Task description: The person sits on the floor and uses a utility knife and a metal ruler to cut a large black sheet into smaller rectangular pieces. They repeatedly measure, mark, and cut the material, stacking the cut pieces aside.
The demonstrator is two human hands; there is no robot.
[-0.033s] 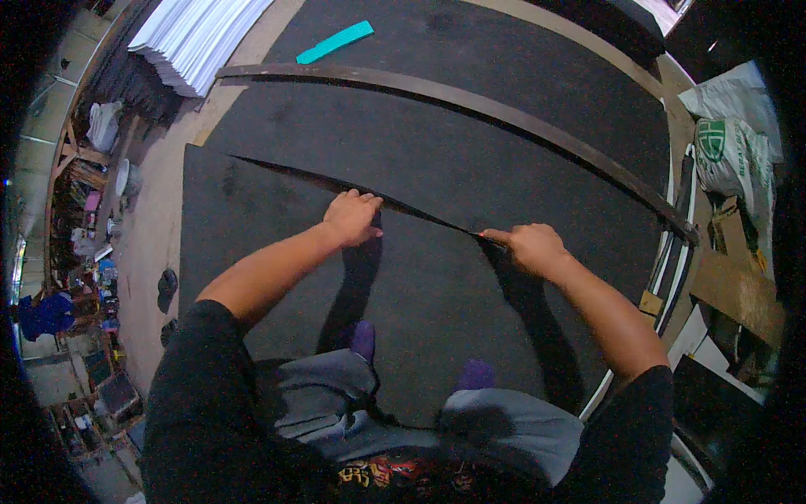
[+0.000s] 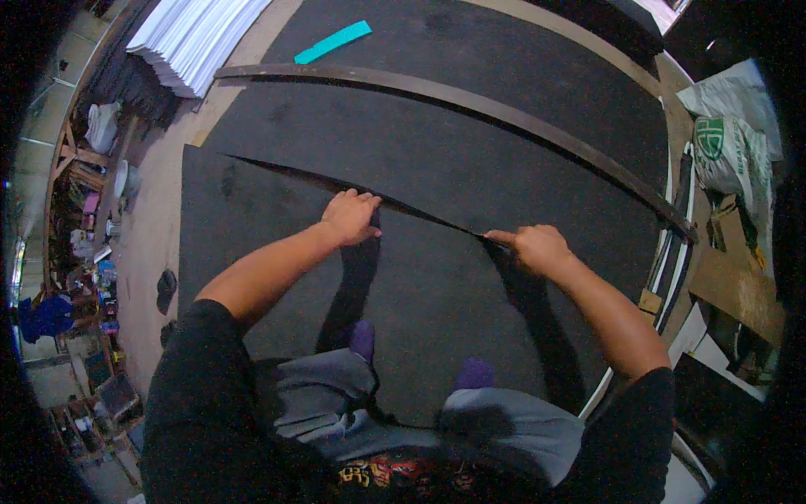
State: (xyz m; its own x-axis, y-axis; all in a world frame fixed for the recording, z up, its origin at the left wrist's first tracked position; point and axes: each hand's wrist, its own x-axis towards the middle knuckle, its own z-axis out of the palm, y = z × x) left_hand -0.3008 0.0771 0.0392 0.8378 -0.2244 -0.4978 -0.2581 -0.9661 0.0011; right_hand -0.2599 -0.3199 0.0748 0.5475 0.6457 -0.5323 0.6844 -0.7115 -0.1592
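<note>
A large black sheet (image 2: 420, 328) lies spread beneath me, its material too dark to tell. A long narrow slit (image 2: 294, 173) runs across it from the upper left toward the middle right, widest near my left hand. With its fingers curled over the slit's near edge, my left hand (image 2: 351, 217) grips the sheet there. My right hand (image 2: 537, 249) is at the slit's right end, index finger stretched along the surface and the other fingers folded under. Whatever those fingers hold is hidden beneath them.
A long dark bar (image 2: 470, 99) lies across the sheet beyond my hands. Past it rests a turquoise strip (image 2: 334, 42). A stack of white sheets (image 2: 193, 42) stands at the far left; white bags (image 2: 735, 160) and cardboard (image 2: 735, 290) crowd the right side.
My right hand has shifted slightly to the right, and the slit's right end with it. My left hand stays at nearly the same place on the edge.
</note>
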